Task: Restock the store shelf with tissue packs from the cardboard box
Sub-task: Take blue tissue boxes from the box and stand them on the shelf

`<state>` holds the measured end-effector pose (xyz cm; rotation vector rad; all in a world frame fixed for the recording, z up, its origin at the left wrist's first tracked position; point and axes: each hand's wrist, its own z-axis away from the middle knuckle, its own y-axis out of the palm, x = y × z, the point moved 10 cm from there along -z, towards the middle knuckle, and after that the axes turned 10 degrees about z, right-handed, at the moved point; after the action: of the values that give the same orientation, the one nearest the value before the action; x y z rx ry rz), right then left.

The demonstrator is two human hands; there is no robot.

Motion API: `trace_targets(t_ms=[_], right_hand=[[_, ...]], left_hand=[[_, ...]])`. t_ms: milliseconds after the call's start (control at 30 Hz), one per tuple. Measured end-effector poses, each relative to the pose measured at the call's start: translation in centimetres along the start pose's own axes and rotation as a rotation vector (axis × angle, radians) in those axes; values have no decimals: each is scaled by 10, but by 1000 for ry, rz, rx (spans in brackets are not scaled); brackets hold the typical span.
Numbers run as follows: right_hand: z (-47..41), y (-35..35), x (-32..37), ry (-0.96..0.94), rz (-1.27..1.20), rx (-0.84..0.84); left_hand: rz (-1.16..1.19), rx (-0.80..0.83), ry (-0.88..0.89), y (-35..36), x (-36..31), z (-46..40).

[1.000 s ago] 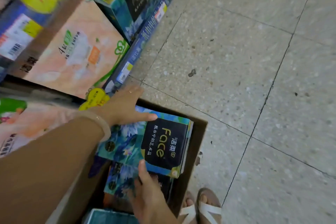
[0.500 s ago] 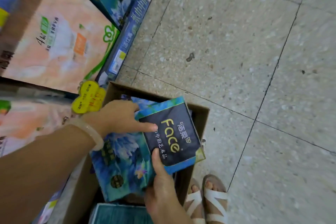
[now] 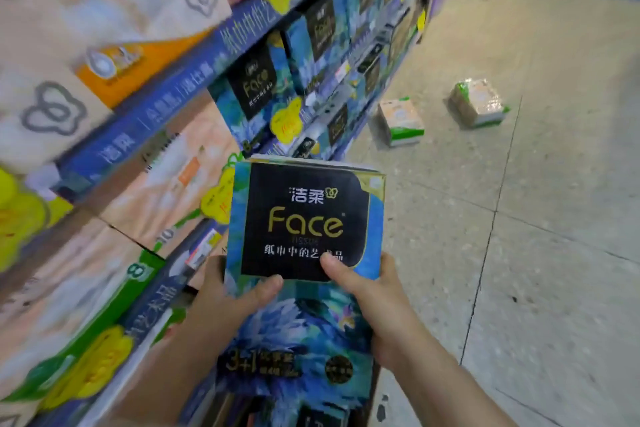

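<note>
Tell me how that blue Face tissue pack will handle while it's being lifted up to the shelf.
Face tissue pack likely feels light for its bulk: it is soft tissue in film. The glossy wrap may be a bit slippery, so the left hand and right hand gripping opposite sides seems wise. It probably gives slightly under the thumbs, not rigid.

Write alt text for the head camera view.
Both hands, left hand and right hand, hold up a blue Face tissue pack beside a stocked store shelf. Two green-and-white tissue packs lie on the floor beyond.
</note>
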<state>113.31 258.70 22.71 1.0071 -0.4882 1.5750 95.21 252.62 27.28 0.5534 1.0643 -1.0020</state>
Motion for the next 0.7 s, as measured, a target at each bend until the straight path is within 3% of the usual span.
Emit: trace_targets(t_ms=[167,467,700], right_hand=[[41,16,94,-134,-8,100],[116,58,264,-305,83,235],[108,31,365,-396,152,327]], left_hand=[[222,67,104,4,-78,41],[285,11,430,7,-261,125],[321,-42,566,59,-332,119]])
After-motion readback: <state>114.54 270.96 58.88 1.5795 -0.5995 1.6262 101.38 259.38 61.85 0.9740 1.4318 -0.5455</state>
